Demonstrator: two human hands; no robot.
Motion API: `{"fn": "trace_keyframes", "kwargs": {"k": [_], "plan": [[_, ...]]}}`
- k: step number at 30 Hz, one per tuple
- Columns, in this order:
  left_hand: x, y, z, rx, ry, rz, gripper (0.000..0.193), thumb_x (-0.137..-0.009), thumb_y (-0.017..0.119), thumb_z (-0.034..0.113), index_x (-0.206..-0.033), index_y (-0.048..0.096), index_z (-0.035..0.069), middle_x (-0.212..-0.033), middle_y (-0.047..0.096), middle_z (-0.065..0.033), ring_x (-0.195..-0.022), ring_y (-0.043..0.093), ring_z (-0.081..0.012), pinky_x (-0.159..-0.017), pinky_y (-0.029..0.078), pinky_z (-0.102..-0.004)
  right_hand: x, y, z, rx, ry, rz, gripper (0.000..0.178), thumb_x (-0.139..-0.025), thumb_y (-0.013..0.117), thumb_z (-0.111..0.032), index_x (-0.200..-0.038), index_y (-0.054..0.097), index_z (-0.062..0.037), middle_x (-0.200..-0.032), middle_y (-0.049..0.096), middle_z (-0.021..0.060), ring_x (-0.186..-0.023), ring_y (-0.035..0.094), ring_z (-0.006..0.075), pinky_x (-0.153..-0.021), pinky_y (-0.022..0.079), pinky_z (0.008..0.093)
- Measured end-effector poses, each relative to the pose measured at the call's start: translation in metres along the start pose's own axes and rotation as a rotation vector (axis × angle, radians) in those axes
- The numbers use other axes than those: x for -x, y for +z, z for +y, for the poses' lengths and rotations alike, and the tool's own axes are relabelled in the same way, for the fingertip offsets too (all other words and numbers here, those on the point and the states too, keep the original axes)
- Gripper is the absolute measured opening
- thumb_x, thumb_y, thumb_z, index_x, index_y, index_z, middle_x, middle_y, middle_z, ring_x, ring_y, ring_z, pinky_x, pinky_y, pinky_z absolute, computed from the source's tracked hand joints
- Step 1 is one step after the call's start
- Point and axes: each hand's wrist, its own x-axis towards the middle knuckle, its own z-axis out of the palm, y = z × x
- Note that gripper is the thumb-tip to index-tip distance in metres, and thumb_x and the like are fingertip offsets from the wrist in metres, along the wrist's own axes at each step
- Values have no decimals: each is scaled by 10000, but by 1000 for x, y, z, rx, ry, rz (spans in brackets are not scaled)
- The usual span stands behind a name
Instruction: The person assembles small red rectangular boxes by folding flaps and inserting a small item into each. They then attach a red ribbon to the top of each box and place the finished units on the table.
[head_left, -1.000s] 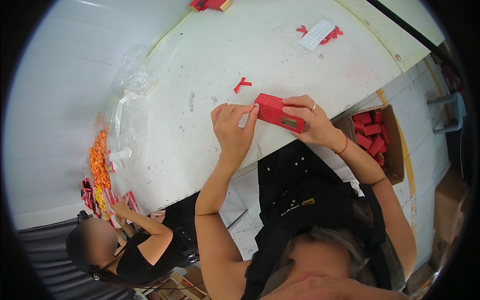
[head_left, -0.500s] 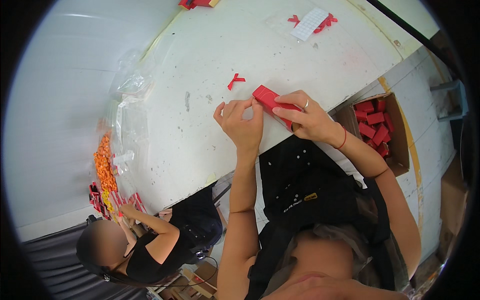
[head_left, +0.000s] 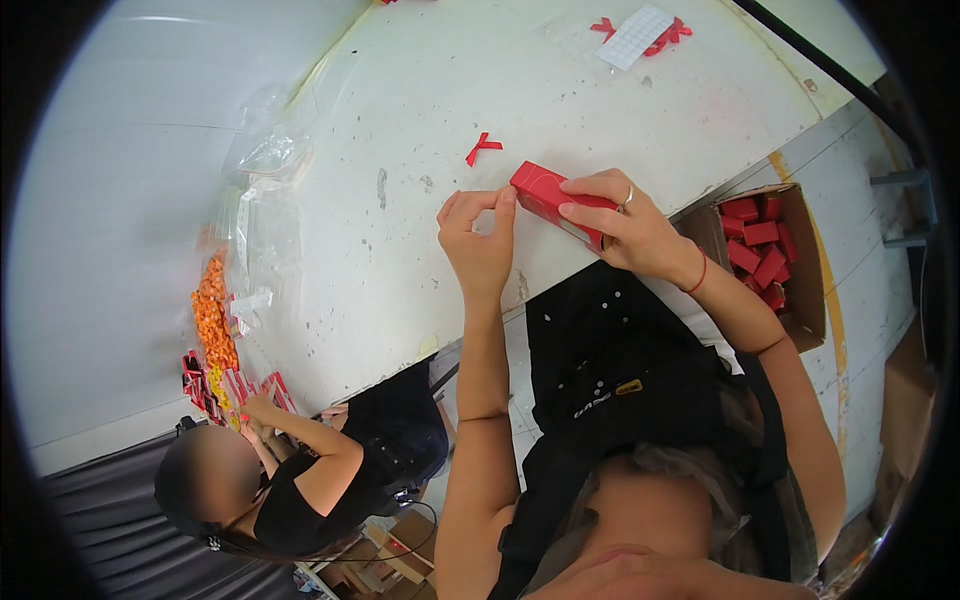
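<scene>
In my right hand (head_left: 640, 232) is a small red box (head_left: 546, 192), tilted over the table, with fingers on its upper side and the thumb hidden. My left hand (head_left: 476, 240) is at the box's far-left end, thumb and index finger pinched together right by its corner. Whatever may be between those fingertips is too small to make out. A red ribbon bow (head_left: 484, 147) lies on the white table (head_left: 400, 270) just beyond the box.
More red bows (head_left: 668, 38) lie at the far side under a white sheet (head_left: 636, 36) of small stickers. A cardboard box (head_left: 806, 260) of red boxes stands at right. Clear plastic bags (head_left: 268, 225) and orange pieces (head_left: 212, 310) lie left, near another person (head_left: 300, 490) at work.
The whole view has shifted slightly. My left hand's other fingers have curled in more, while its pinch stays beside the box corner. My right hand keeps its hold on the red box.
</scene>
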Motion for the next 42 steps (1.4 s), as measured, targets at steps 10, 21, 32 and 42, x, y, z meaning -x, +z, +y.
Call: {"fn": "trace_keyframes", "kwargs": {"k": [10, 21, 32, 42], "plan": [[1, 5, 13, -335, 151, 68, 10, -791, 710, 47, -789, 706, 37, -712, 679, -15, -697, 639, -157, -796, 496, -307, 2, 0, 1, 61, -47, -75, 623, -623, 701, 139, -1189, 601, -102, -1239, 564, 116, -985, 599, 318, -801, 542, 379], [-65, -38, -30, -648, 115, -187, 73, -856, 674, 163, -818, 687, 101, -796, 687, 0, -705, 599, -150, -972, 368, -397, -20, -30, 14, -231, 460, -222, 540, -677, 645, -10, -1200, 521, -59, -1129, 548, 154, -1035, 554, 345, -894, 477, 381], [-83, -10, -49, -428, 20, -253, 91, -823, 719, 115, -840, 727, 26, -838, 709, -59, -721, 641, -150, -687, 492, -297, -21, -31, 11, -205, 434, -232, 528, -678, 635, -18, -1192, 518, -47, -1128, 550, 155, -1084, 521, 343, -939, 453, 384], [-32, -16, 23, -298, 105, -245, 30, -805, 757, 92, -819, 740, 73, -783, 624, -41, -764, 597, -164, -767, 445, -325, -18, -29, 14, -220, 424, -215, 514, -673, 640, -16, -1173, 523, -43, -1099, 552, 149, -1038, 534, 336, -898, 468, 378]]}}
